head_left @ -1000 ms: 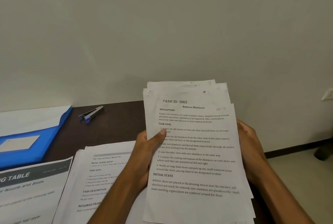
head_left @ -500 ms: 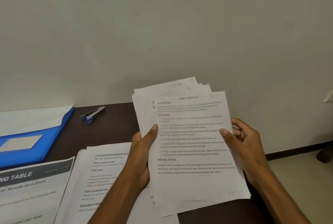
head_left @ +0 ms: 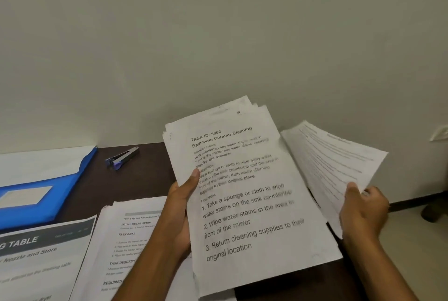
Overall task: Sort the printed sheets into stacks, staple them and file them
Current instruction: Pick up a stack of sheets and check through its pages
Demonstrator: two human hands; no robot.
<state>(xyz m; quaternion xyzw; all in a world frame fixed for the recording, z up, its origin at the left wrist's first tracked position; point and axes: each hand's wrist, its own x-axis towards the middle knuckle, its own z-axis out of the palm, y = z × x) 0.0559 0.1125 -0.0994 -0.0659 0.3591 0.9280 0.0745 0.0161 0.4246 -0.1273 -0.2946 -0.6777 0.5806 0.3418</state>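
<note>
While the left hand (head_left: 180,206) grips a crumpled paper stack (head_left: 249,203), the right hand (head_left: 363,208) pinches 1 thin sheet (head_left: 334,162). Its print is blurred.

White sheets (head_left: 254,203) with black print; blue folder (head_left: 48,194); dark brown counter (head_left: 135,184); blue-and-silver stapler (head_left: 122,157).

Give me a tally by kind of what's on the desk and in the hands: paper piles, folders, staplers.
Paper piles or sheets: 4 (held white stack, pulled sheet, two desk piles)
Blue plastic folders: 1
Blue-and-silver staplers: 1
Total: 6
</note>
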